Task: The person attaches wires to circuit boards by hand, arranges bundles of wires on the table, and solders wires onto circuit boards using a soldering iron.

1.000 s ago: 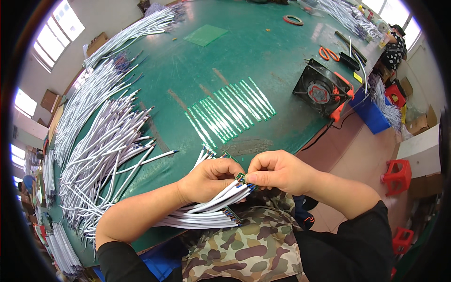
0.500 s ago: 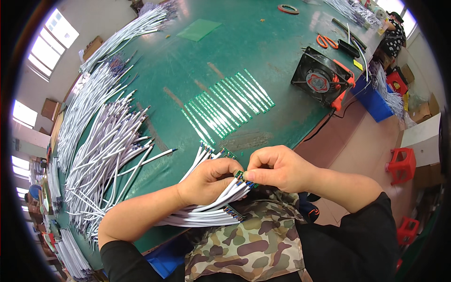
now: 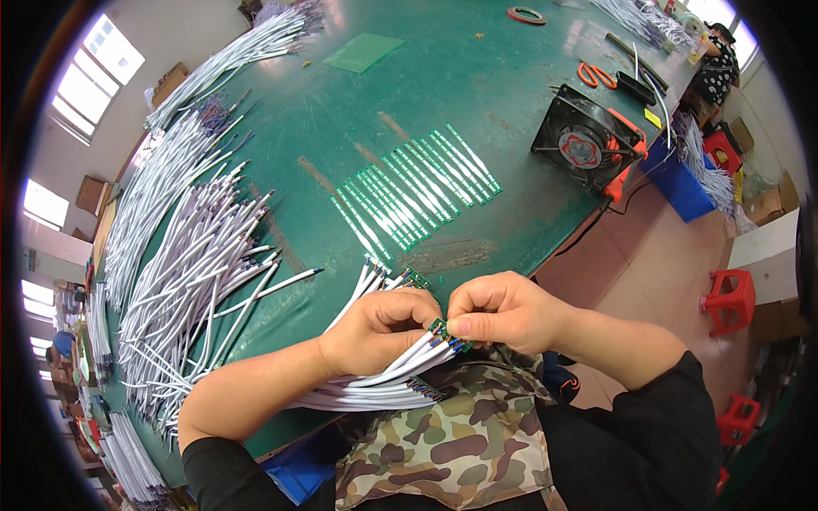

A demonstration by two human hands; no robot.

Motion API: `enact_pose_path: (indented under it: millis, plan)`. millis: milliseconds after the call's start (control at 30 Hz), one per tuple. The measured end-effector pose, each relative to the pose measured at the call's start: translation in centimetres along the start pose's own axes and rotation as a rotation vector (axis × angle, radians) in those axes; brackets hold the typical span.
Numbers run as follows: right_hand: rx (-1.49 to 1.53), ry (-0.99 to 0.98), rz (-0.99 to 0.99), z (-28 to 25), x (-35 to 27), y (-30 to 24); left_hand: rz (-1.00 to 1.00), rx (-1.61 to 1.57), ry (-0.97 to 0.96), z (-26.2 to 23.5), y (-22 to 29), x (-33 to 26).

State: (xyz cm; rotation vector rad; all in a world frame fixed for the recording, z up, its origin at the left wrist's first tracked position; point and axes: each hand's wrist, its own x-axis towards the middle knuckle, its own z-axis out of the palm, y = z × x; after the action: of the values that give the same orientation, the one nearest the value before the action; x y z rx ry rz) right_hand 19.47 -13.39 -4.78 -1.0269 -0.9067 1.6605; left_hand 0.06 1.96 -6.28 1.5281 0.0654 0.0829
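My left hand (image 3: 382, 330) is closed around a bundle of white cables (image 3: 400, 371) close to their ends. Thin coloured wires at those ends meet a small green circuit board strip (image 3: 439, 327), held between both hands. With thumb and forefinger, my right hand (image 3: 509, 317) pinches the strip; its exact grip point is partly hidden by the fingers. Below, by the camouflage apron, more cable ends meet another green strip (image 3: 423, 389). A further strip with cables (image 3: 415, 278) lies on the table just beyond my left hand.
Rows of green circuit board strips (image 3: 416, 189) lie mid-table. Large piles of white cables (image 3: 183, 264) fill the left side. At right stand a black fan (image 3: 579, 143), orange-handled scissors (image 3: 596, 75) and a blue bin (image 3: 677, 183). A person (image 3: 716, 68) works at the far right.
Both hands have shifted slightly, with the right hand a little lower and further right. More of the green strip shows between them. The grip on the cables is unchanged.
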Motion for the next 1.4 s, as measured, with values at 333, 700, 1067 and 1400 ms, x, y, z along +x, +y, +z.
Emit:
enact_pose_path:
  millis: [333,700,1067,1400]
  plan:
    - [0.232,-0.140,-0.099,0.0,0.4,3.0,0.173,0.194,-0.094,-0.2,0.8,0.6]
    - [-0.087,-0.032,0.040,0.0,-0.1,-0.5,-0.029,0.048,-0.101,-0.8,1.1,0.5]
    - [-0.309,0.166,0.003,1.4,-0.7,-1.6,-0.409,-0.260,-0.005,0.8,4.0,-0.2]
    - [-0.375,0.032,-0.201,0.4,-0.3,-0.3,-0.243,0.203,0.313,4.6,3.8,-1.4]
